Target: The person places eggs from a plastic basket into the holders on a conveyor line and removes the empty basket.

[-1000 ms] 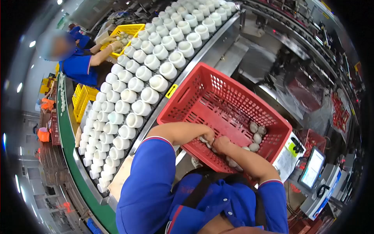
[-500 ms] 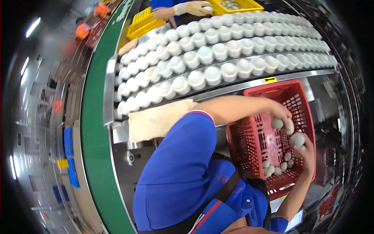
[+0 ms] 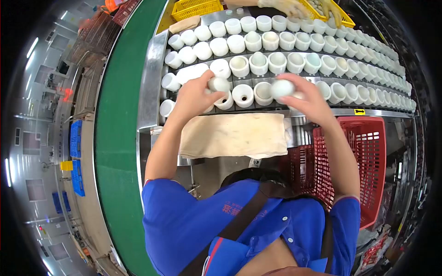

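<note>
Your left fingers (image 3: 203, 79), clamped on one egg (image 3: 219, 84), right fingers (image 3: 294, 80), on another egg (image 3: 281, 89), leave undersides free over cups (image 3: 242, 94) along the surface's near edge (image 3: 386, 113).

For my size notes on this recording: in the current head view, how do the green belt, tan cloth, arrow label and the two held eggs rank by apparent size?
Green belt
Tan cloth
Left-hand egg and right-hand egg: unsure, blurred and close in size
Arrow label
</note>
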Action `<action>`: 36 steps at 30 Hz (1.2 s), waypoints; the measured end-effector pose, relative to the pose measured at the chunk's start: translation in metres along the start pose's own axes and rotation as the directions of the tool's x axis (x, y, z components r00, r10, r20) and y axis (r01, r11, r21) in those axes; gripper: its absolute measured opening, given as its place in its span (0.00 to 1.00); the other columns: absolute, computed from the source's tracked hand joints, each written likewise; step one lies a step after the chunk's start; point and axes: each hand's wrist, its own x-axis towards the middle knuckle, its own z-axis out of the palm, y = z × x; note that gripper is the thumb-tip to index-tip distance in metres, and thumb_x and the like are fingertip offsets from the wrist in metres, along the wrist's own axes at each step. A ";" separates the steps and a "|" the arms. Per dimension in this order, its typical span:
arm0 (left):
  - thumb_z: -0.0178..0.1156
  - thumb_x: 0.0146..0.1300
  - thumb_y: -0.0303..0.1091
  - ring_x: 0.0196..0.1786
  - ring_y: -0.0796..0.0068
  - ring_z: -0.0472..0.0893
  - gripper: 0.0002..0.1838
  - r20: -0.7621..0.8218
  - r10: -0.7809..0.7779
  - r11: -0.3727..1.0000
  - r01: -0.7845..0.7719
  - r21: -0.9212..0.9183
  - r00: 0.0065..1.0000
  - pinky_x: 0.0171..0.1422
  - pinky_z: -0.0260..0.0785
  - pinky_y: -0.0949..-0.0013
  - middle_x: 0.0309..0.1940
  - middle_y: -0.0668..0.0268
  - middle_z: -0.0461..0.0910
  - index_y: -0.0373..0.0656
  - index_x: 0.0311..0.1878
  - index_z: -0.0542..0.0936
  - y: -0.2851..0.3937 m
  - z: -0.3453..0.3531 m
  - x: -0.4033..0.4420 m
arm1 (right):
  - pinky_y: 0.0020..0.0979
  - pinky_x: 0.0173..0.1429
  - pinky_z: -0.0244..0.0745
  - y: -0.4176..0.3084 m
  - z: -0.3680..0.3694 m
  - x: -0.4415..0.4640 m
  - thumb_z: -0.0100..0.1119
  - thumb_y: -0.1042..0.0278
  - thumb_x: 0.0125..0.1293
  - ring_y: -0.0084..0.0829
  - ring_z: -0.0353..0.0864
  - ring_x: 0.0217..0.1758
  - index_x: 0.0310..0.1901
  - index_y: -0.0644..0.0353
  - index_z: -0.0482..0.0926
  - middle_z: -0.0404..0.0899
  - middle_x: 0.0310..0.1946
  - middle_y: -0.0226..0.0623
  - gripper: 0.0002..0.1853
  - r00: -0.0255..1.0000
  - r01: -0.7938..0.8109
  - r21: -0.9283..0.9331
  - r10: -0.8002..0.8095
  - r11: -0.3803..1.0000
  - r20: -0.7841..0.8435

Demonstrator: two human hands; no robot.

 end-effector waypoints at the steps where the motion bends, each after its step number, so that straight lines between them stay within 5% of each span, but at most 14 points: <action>1: 0.70 0.54 0.46 0.42 0.51 0.84 0.28 -0.001 -0.053 0.992 0.052 0.116 0.999 0.47 0.74 0.55 0.35 0.53 0.84 0.43 0.55 0.76 -0.006 -0.003 -0.004 | 0.35 0.57 0.75 -0.003 0.019 0.021 0.66 0.69 0.59 0.36 0.81 0.54 0.59 0.57 0.77 0.80 0.52 0.38 0.24 0.997 0.069 -0.070 -0.067 0.995 0.030; 5: 0.68 0.55 0.45 0.41 0.50 0.83 0.26 0.059 -0.024 0.939 0.002 0.345 0.998 0.43 0.74 0.50 0.32 0.54 0.83 0.44 0.53 0.75 -0.026 0.011 -0.006 | 0.39 0.56 0.77 -0.021 0.075 0.071 0.66 0.66 0.59 0.40 0.82 0.53 0.57 0.56 0.79 0.80 0.53 0.41 0.22 0.981 0.088 -0.441 -0.001 0.893 0.194; 7: 0.67 0.56 0.46 0.42 0.47 0.83 0.24 0.046 0.079 0.955 -0.089 0.283 0.996 0.44 0.73 0.50 0.35 0.54 0.84 0.46 0.52 0.75 -0.034 0.019 -0.002 | 0.45 0.56 0.77 -0.033 0.092 0.084 0.65 0.67 0.58 0.47 0.81 0.53 0.55 0.55 0.80 0.78 0.52 0.43 0.21 0.912 0.036 -0.727 0.276 0.686 0.305; 11: 0.67 0.57 0.44 0.40 0.54 0.84 0.20 0.054 0.050 0.947 -0.064 0.316 0.997 0.43 0.73 0.53 0.33 0.56 0.83 0.44 0.48 0.77 -0.042 0.015 -0.002 | 0.44 0.51 0.80 -0.029 0.094 0.095 0.64 0.64 0.59 0.46 0.84 0.47 0.49 0.56 0.83 0.80 0.47 0.42 0.16 0.942 0.111 -0.746 0.171 0.656 0.290; 13: 0.66 0.60 0.47 0.38 0.58 0.84 0.19 -0.119 0.033 0.980 -0.056 -0.193 0.992 0.42 0.75 0.57 0.29 0.57 0.81 0.40 0.42 0.78 -0.065 0.014 -0.008 | 0.44 0.52 0.79 -0.020 0.091 0.116 0.64 0.61 0.61 0.46 0.83 0.48 0.46 0.58 0.83 0.80 0.46 0.43 0.14 0.970 0.122 -0.715 0.069 0.689 0.232; 15: 0.60 0.68 0.46 0.37 0.64 0.83 0.17 -0.037 -0.102 0.871 0.071 -0.486 0.994 0.42 0.75 0.63 0.27 0.62 0.80 0.40 0.36 0.77 -0.085 0.009 -0.017 | 0.44 0.52 0.77 -0.015 0.092 0.146 0.64 0.58 0.62 0.45 0.82 0.49 0.44 0.58 0.83 0.80 0.44 0.44 0.14 0.993 0.096 -0.455 -0.054 0.885 0.104; 17: 0.51 0.76 0.44 0.36 0.64 0.82 0.17 0.212 -0.195 0.079 0.231 -0.970 0.958 0.42 0.74 0.60 0.30 0.65 0.79 0.40 0.38 0.77 -0.087 -0.004 -0.028 | 0.43 0.51 0.76 -0.005 0.113 0.171 0.64 0.57 0.62 0.46 0.81 0.47 0.43 0.58 0.83 0.80 0.42 0.44 0.14 0.992 0.121 -0.436 -0.100 0.892 0.071; 21: 0.50 0.76 0.46 0.46 0.61 0.81 0.17 0.140 -0.319 -0.069 0.125 -0.990 0.937 0.53 0.73 0.60 0.37 0.63 0.78 0.41 0.42 0.77 -0.099 0.014 -0.034 | 0.42 0.50 0.72 0.038 0.163 0.210 0.63 0.57 0.65 0.40 0.79 0.46 0.40 0.58 0.82 0.78 0.38 0.39 0.12 0.984 0.178 -0.500 -0.161 0.848 0.078; 23: 0.56 0.72 0.42 0.50 0.62 0.80 0.12 0.085 -0.257 0.008 0.091 -0.996 0.963 0.56 0.71 0.62 0.40 0.64 0.78 0.42 0.46 0.75 -0.101 0.018 -0.040 | 0.43 0.52 0.70 0.047 0.176 0.213 0.62 0.56 0.66 0.40 0.77 0.49 0.42 0.56 0.82 0.78 0.40 0.38 0.13 0.983 0.180 -0.656 -0.162 0.733 0.089; 25: 0.62 0.67 0.34 0.47 0.74 0.76 0.14 -0.009 -0.253 0.540 0.133 -0.831 0.967 0.56 0.68 0.68 0.47 0.70 0.73 0.42 0.50 0.72 -0.091 0.021 -0.041 | 0.45 0.55 0.69 0.045 0.177 0.209 0.62 0.54 0.66 0.39 0.76 0.52 0.44 0.55 0.83 0.77 0.41 0.37 0.14 0.984 0.168 -0.788 -0.147 0.592 0.099; 27: 0.67 0.61 0.30 0.48 0.67 0.77 0.17 -0.110 -0.208 0.687 0.065 -0.723 0.972 0.56 0.68 0.64 0.46 0.67 0.76 0.40 0.51 0.73 -0.083 0.021 -0.043 | 0.46 0.59 0.65 0.041 0.172 0.203 0.61 0.52 0.67 0.38 0.73 0.57 0.48 0.52 0.83 0.76 0.46 0.36 0.16 0.988 0.147 -0.734 -0.138 0.663 0.073; 29: 0.70 0.57 0.31 0.50 0.57 0.76 0.20 -0.362 0.112 0.984 -0.154 -0.089 0.925 0.56 0.69 0.61 0.46 0.60 0.78 0.38 0.51 0.75 -0.079 0.022 -0.039 | 0.44 0.59 0.67 0.025 0.152 0.185 0.60 0.54 0.68 0.39 0.74 0.57 0.53 0.52 0.81 0.76 0.49 0.38 0.17 0.983 0.159 -0.737 -0.172 0.657 0.058; 31: 0.73 0.53 0.32 0.51 0.49 0.75 0.23 -0.360 0.204 0.979 -0.190 0.075 0.910 0.55 0.69 0.57 0.46 0.55 0.78 0.38 0.51 0.77 -0.082 0.025 -0.036 | 0.40 0.59 0.69 0.017 0.121 0.159 0.60 0.56 0.69 0.41 0.75 0.56 0.54 0.55 0.80 0.75 0.50 0.38 0.17 0.956 0.282 -0.455 -0.286 0.845 0.061; 36: 0.71 0.55 0.32 0.51 0.51 0.75 0.24 -0.224 0.161 0.977 -0.124 0.171 0.961 0.56 0.69 0.56 0.46 0.54 0.77 0.39 0.55 0.79 -0.075 0.026 -0.039 | 0.28 0.50 0.73 -0.006 0.024 0.038 0.61 0.67 0.68 0.28 0.77 0.48 0.52 0.60 0.81 0.79 0.48 0.34 0.13 0.997 0.073 -0.207 -0.065 0.976 0.043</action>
